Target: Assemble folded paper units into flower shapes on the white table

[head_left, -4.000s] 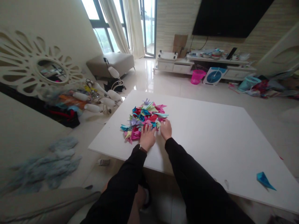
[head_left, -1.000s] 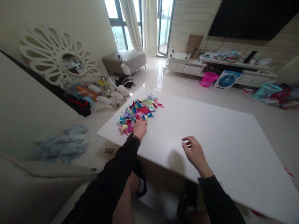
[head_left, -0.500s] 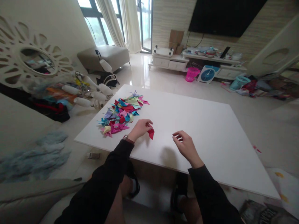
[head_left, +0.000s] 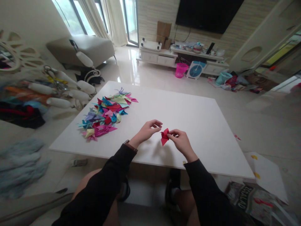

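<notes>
A red origami crane (head_left: 165, 137) is pinched by my right hand (head_left: 182, 142), held above the white table near its front edge. Just left of the crane is my left hand (head_left: 149, 130), its fingers apart and nothing in them. It seems not to touch the crane. On the table's left side lies a pile of folded paper cranes (head_left: 107, 114) in pink, blue, red, purple and pale yellow.
The white table (head_left: 188, 110) spreads out before me. Beyond its left edge stands a lamp with several white shades (head_left: 86, 87). A pink basket (head_left: 181, 70) and a blue fan (head_left: 195, 69) stand by the TV cabinet. A printed bag (head_left: 251, 201) lies at the lower right.
The red crane has passed from my left hand to my right, and my left fingers have let go. Both hands are closer together. The view has turned to the right.
</notes>
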